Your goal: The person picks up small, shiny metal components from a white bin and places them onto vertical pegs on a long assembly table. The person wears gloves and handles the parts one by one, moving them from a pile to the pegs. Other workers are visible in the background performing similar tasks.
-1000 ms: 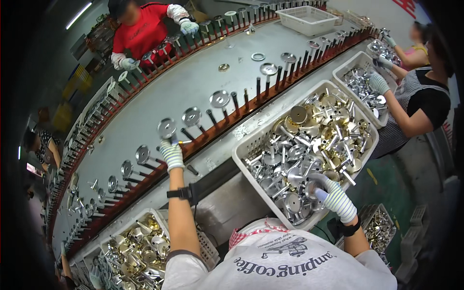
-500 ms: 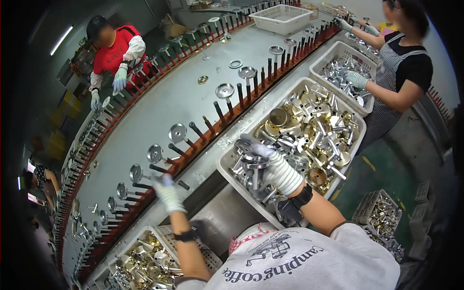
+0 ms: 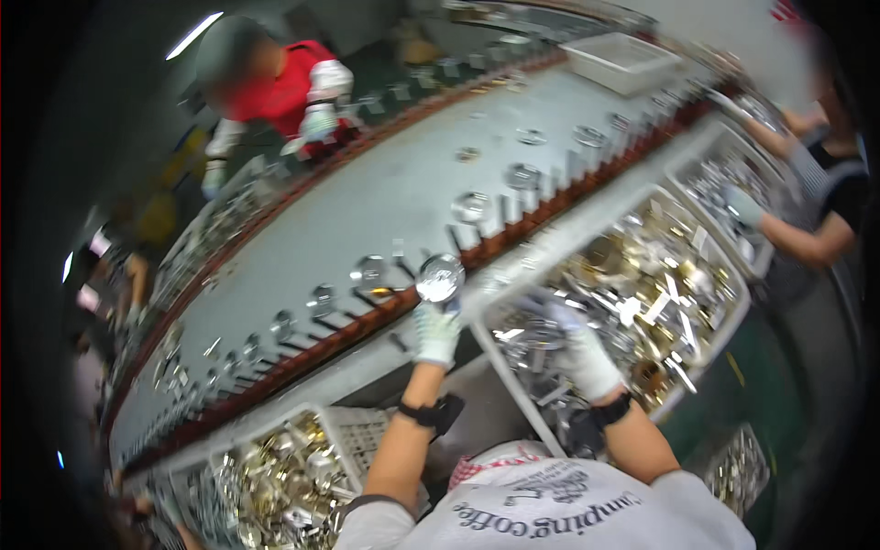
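Note:
My left hand (image 3: 437, 337), in a pale glove, is raised at the near edge of the rail. Its fingers are closed on a shiny round metal disc part (image 3: 441, 278), whose bright face is turned up. The disc stands beside the dark upright pegs (image 3: 403, 269) along the rail. My right hand (image 3: 588, 356), gloved too, reaches into a white crate (image 3: 520, 387) of silver and gold metal parts (image 3: 632, 293). Motion smears its fingers among the silver discs at the crate's left side, so any hold there is hidden.
A curved grey table (image 3: 357, 220) carries pegs along both edges, some with discs on them. Another crate of parts (image 3: 284, 481) stands lower left. A white bin (image 3: 623, 62) sits at the far end. Co-workers stand across the table (image 3: 284, 96) and at right (image 3: 825, 197).
The whole view has shifted and blurred. My left hand, low by the pegs before, now holds up a disc part. My right hand, earlier holding up a disc part, now reaches lower among the parts.

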`<act>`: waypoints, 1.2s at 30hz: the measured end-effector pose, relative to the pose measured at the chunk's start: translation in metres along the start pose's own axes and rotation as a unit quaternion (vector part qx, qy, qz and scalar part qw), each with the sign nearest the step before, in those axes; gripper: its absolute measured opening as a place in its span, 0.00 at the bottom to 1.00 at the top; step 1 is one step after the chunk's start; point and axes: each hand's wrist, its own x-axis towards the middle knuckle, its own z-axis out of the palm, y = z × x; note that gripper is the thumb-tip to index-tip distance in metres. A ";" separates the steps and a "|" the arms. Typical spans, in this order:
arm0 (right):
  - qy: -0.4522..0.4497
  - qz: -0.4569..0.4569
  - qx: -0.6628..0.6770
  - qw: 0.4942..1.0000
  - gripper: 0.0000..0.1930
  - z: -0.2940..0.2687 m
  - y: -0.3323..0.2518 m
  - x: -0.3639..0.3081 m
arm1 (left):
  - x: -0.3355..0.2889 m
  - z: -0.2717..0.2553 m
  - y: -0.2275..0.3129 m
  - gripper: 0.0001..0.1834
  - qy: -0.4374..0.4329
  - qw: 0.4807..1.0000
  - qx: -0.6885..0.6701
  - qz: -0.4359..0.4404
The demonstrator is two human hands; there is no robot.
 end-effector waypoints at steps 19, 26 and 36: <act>0.005 -0.092 -0.032 0.995 0.32 0.016 0.025 -0.006 | 0.026 -0.060 -0.048 0.26 0.061 0.983 0.088 -0.149; -0.023 -0.161 -0.197 0.967 0.29 0.079 0.037 -0.026 | -0.094 -0.055 0.075 0.28 -0.141 0.966 -0.152 0.153; -0.145 -0.197 -0.901 0.358 0.32 0.007 0.000 -0.059 | -0.092 -0.098 0.039 0.15 -0.226 0.934 -0.270 -0.068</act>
